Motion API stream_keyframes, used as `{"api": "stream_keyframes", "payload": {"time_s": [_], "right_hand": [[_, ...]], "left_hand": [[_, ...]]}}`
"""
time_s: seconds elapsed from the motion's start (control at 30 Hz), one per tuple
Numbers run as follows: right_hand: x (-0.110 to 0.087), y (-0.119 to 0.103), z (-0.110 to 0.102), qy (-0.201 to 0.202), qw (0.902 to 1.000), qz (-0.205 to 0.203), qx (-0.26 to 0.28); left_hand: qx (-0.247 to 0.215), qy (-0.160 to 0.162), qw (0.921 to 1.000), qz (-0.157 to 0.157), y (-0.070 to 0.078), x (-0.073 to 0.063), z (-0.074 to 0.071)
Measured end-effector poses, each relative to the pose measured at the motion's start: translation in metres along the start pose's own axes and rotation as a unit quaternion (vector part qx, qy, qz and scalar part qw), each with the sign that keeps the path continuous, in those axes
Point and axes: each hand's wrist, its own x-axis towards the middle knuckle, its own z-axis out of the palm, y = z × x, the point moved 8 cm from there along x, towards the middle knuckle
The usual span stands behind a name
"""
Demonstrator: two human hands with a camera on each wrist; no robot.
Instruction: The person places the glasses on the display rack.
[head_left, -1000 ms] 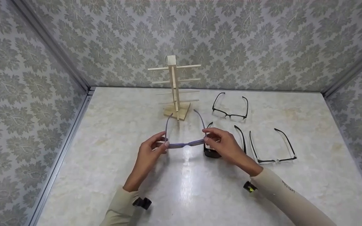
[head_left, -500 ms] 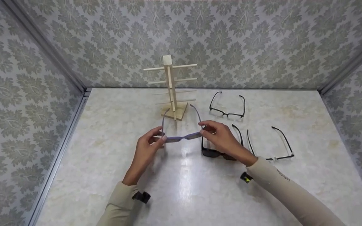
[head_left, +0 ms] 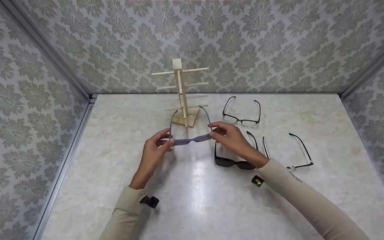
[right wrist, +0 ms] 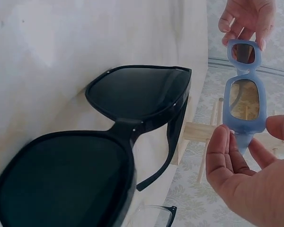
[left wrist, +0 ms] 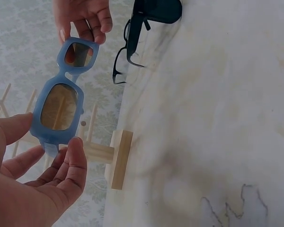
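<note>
Blue-framed sunglasses (head_left: 182, 142) with brownish lenses are held up in front of the wooden rack, arms unfolded and pointing away from me. My left hand (head_left: 154, 150) pinches the left hinge corner between thumb and fingers. At the opposite corner, my right hand (head_left: 233, 140) pinches the frame the same way. The left wrist view shows the blue sunglasses (left wrist: 57, 106) front on, a hand at each end. The wooden rack (head_left: 182, 90) has a square post, several pairs of thin pegs and a flat base; the tips of the glasses' arms overlap its lower pegs in the head view.
Black sunglasses (head_left: 225, 162) lie on the table (head_left: 118, 200) under my right forearm, partly covered. Black half-rim glasses (head_left: 242, 120) sit behind them. Another dark-armed pair (head_left: 303, 165) lies to the right, partly behind the sleeve. Patterned walls (head_left: 192, 40) enclose the table.
Both hands have moved forward with the blue sunglasses, bringing them closer to the rack. More of the black sunglasses' front now shows. The rack and other glasses stay where they were.
</note>
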Motion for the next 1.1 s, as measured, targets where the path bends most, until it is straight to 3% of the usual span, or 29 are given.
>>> {"api": "stream_keyframes", "payload": {"time_s": [0.37, 0.8, 1.1], "right_hand": [[0.02, 0.011, 0.001, -0.001, 0.9995, 0.025, 0.018], [0.039, 0.017, 0.0, 0.003, 0.9985, 0.023, 0.05], [0.056, 0.022, 0.005, 0.0, 0.9952, 0.056, 0.08]], "left_hand": [[0.005, -0.011, 0.9999, -0.005, -0.004, 0.022, -0.003], [0.012, -0.012, 0.9995, -0.027, -0.009, 0.045, -0.004], [0.005, 0.013, 0.9996, -0.025, -0.013, 0.058, -0.012]]}}
